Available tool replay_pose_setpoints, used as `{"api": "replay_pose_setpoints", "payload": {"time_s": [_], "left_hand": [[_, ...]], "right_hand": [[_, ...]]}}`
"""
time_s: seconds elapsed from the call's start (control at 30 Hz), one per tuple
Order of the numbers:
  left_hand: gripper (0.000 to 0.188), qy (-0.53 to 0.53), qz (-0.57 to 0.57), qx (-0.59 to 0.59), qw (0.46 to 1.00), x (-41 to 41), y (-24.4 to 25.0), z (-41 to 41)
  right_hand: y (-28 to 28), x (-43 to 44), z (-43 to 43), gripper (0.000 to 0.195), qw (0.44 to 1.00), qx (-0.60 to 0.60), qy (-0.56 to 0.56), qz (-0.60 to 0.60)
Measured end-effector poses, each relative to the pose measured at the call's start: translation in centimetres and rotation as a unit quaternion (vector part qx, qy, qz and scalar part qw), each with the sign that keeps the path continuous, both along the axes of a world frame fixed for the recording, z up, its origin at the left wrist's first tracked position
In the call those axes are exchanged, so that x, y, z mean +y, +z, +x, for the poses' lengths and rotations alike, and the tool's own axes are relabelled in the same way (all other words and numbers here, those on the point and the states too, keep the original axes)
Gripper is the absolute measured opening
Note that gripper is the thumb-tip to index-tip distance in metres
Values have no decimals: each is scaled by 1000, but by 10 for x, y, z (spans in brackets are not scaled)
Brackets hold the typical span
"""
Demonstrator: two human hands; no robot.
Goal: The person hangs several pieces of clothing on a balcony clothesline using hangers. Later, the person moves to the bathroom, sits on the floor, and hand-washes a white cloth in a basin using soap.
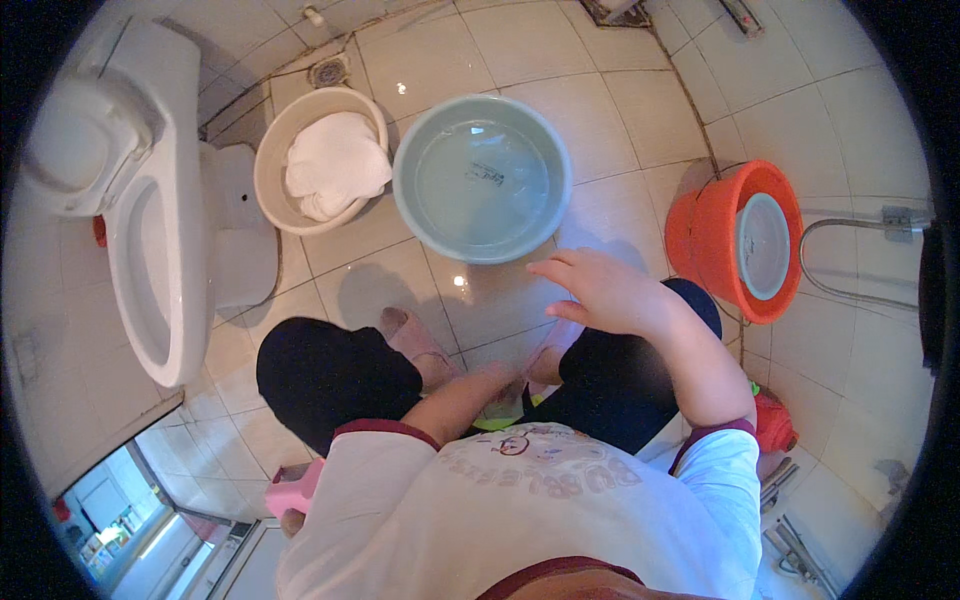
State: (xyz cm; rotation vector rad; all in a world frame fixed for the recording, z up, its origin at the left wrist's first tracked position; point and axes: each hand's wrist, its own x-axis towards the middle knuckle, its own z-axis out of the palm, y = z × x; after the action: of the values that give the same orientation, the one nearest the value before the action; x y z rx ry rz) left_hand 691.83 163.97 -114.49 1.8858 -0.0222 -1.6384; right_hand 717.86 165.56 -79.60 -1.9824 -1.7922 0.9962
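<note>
My right hand [592,285] is held over my right knee, just below the blue plastic basin [559,217] in the picture. Its fingers are apart and hold nothing. The basin stands on the tiled floor with water in it. My left hand [506,379] hangs low between my legs, blurred and partly hidden, near a bright green item [495,424]; whether it grips anything cannot be told. Left of the blue basin is a beige basin [264,176] with a folded white cloth [334,161] in it, one edge lying over the rim.
A white toilet [180,300] is at the left. At the right, an orange bucket [694,225] holds a small pale blue basin [765,247]. A floor drain [328,73] lies beyond the beige basin. A pink plastic item [292,491] is by my left side, a red item [776,424] by my right.
</note>
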Motion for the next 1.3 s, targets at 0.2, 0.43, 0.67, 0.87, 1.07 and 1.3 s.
{"api": "replay_pose_setpoints", "payload": {"time_s": [0.2,0.43,0.67,0.87,1.07,1.3], "left_hand": [[32,207,123,83,967,110,28,98],[28,290,449,-232,813,293,132,104],[27,196,545,-337,742,389,113,66],[23,310,457,-388,738,407,62,65],[23,289,441,-417,740,396,63,74],[20,336,390,-472,716,338,52,69]], "right_hand": [[-74,42,-42,37,950,-240,141,-144],[-264,80,-57,18,939,-342,-13,-31],[-290,67,-54,18,962,-254,-87,-51],[-284,42,-39,18,959,-259,-111,-40],[-281,31,-30,12,941,-313,-125,19],[-285,27,-4,14,931,-313,-179,-55]]}}
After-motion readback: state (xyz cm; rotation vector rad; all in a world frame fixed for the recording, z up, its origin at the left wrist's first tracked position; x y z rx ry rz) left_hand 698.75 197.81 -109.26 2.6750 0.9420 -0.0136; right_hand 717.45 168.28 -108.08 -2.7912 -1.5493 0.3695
